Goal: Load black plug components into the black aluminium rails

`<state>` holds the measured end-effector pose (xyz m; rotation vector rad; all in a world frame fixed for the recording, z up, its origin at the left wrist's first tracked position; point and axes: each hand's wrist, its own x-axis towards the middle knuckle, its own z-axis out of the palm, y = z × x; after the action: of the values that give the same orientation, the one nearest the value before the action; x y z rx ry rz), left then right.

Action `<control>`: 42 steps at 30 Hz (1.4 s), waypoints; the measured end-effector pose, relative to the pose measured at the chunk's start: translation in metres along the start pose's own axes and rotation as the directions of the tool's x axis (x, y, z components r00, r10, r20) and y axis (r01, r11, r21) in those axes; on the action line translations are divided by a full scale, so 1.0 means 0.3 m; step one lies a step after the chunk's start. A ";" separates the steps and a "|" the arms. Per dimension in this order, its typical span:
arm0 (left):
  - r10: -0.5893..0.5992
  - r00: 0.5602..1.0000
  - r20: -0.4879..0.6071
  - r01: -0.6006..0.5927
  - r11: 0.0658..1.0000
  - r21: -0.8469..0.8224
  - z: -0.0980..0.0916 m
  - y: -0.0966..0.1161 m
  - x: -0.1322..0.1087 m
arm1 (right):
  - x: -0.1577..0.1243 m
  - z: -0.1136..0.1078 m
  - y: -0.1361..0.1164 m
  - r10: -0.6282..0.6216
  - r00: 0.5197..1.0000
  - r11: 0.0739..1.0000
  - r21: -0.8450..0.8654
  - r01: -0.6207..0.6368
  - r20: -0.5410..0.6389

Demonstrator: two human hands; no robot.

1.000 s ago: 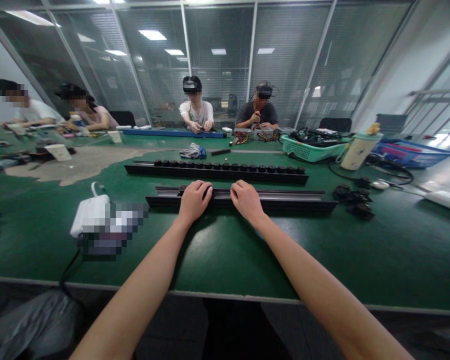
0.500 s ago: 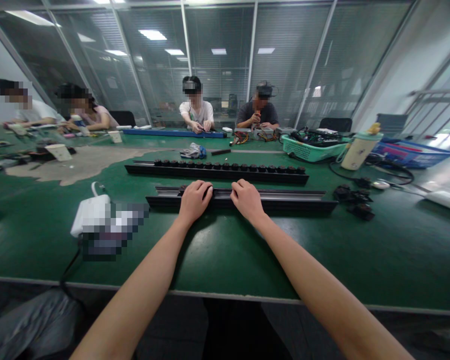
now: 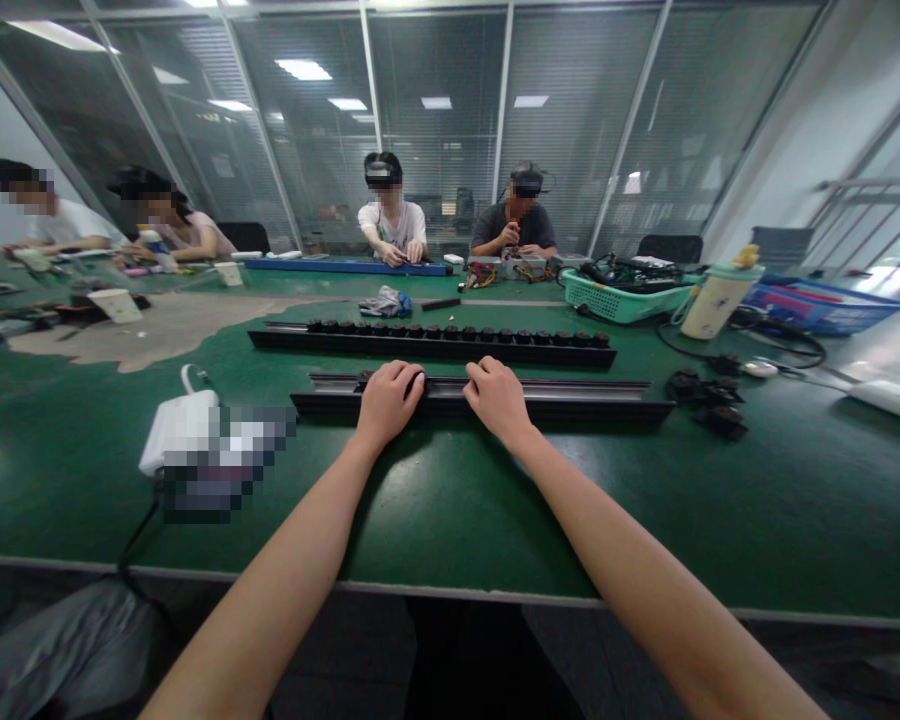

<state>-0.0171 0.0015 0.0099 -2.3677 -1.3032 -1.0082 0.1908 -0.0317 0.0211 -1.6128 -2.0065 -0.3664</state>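
Note:
A long black metal rail (image 3: 570, 403) lies across the green workbench (image 3: 450, 510) right in front of me. My left hand (image 3: 390, 405) is curled over its top near the middle, and my right hand (image 3: 497, 398) grips it a short way to the right. A second black rail (image 3: 435, 347), studded along its top with a row of several dark round knobs, lies parallel just beyond. Neither hand touches it. Under my left palm a dark knob partly shows on the near rail.
A white adapter with a cable (image 3: 184, 425) lies left of my hands, beside a pixelated patch. Several black parts (image 3: 709, 400) sit to the right. A green basket of wires (image 3: 622, 298) and a bottle (image 3: 712, 305) stand further back. Co-workers sit along the bench beyond.
My right hand has shifted slightly to the right along the rail. My left hand and the rails look unchanged.

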 end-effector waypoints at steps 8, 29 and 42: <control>-0.014 1.000 0.001 0.014 1.000 -0.017 -0.004 0.004 0.002 | 0.000 -0.011 0.023 0.030 1.000 0.999 -0.010 -0.030 0.004; -0.011 1.000 0.006 0.011 1.000 -0.021 0.001 0.000 0.003 | 0.001 0.011 0.079 0.155 0.987 0.987 -0.034 -0.156 -0.034; -0.014 1.000 0.009 0.014 1.000 -0.027 0.000 -0.001 0.003 | 0.015 -0.022 0.081 0.321 0.940 0.945 -0.108 -0.309 0.119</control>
<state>-0.0170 0.0023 0.0104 -2.3888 -1.3190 -1.0270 0.2150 -0.0254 0.0263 -2.0260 -1.8027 -0.2310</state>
